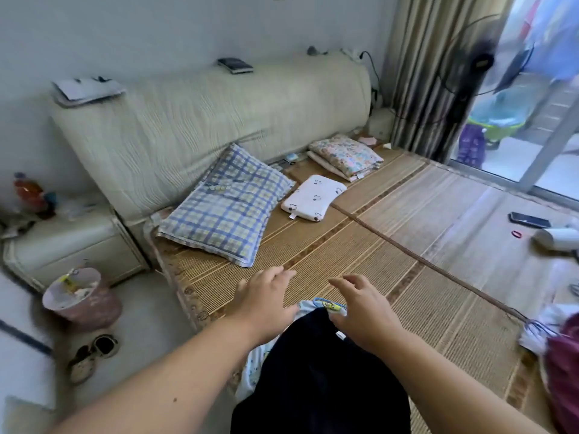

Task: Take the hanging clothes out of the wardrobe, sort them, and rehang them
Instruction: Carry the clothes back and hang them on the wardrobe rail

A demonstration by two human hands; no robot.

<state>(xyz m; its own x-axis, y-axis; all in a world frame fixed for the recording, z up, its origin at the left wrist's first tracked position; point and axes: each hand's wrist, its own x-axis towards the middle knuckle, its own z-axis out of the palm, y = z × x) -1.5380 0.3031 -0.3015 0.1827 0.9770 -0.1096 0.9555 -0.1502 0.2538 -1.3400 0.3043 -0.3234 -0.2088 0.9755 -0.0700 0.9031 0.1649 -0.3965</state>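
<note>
Left fingers: spread and loose, nothing between them; tips reach forward over the mat.
Right fingers: spread likewise, slightly curled, holding nothing; the heel of the palm is at or just above the garment's top edge, contact cannot be told.
Left hand: palm down, hovers just left of the garment's top end.
Right hand: palm down, just right of the same end; the two hands flank it about evenly, neither clearly nearer.
Dark garment: lies on the near part of the bed, below and between the wrists; long axis runs from the viewer toward the headboard, top end away from the body.
Light printed garment: underneath the dark one, showing at its left edge and at the top, where a blue and yellow collar or hanger part peeks out; which of the two it is cannot be told.
Key relation: the garments lie behind the fingertips, toward the body, so the hands must draw back and down to take hold.
Bamboo mat: bare ahead and to the right, good room for laying out and sorting.
Bed edge: close on the left; floor and bin beyond, little margin that side.
Other clothes: heaped at far right, well apart.
Step, judged: sorting on the bed; rehanging not begun.
</note>
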